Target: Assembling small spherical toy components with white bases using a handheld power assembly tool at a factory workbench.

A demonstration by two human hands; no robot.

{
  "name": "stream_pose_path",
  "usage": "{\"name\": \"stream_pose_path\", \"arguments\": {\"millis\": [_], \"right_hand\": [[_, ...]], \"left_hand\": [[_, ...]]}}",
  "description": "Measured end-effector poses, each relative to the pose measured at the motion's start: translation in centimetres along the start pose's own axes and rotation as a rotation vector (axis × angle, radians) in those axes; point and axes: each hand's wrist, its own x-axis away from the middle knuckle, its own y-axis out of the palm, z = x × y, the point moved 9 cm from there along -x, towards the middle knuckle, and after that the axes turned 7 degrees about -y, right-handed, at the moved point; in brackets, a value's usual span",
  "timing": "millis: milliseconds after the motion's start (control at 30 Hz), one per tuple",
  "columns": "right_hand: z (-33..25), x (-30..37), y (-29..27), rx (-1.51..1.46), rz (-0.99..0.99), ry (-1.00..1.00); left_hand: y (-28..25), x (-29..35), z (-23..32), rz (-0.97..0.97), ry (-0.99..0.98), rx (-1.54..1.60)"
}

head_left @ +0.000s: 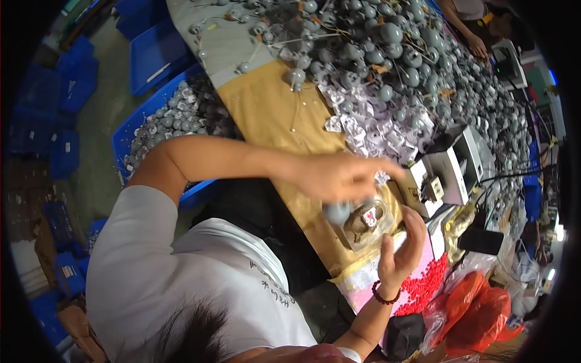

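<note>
My left hand [336, 176] reaches across the tan-covered table, blurred by motion, with one finger stretched out to the right. Just under it is a smeared grey ball [336, 212]; whether the fingers hold it is unclear. Below and right of that hand sits a clear block-like fixture [362, 243] with a brownish hollow. A small white piece with red marks [370, 216] lies on it. My right hand [404, 247], a beaded bracelet at its wrist, is beside the fixture's right side. Its thumb and fingers are apart, with nothing visible between them.
A large heap of grey balls with cords [411, 75] covers the table's far side, bordered by white pieces [378, 124]. At the right stand an open white box-like device [445, 175], red bits [422, 284] and red bags [478, 311]. A blue bin [136, 124] of balls stands left.
</note>
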Motion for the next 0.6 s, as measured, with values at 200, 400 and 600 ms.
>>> {"name": "stream_pose_path", "arguments": {"millis": [200,400,600], "right_hand": [[3.6,5.9,1.8,-0.681,0.01,0.675],[4.8,5.3,0.7,0.146,-0.12,0.298],[5.1,4.3,3.4,0.428,-0.22,-0.012]], "left_hand": [[10.5,-1.9,-4.4,-0.215,-0.342,0.841],[9.0,-0.8,-7.9,0.002,-0.184,0.196],[8.8,-0.7,-6.8,0.171,0.093,-0.458]]}}
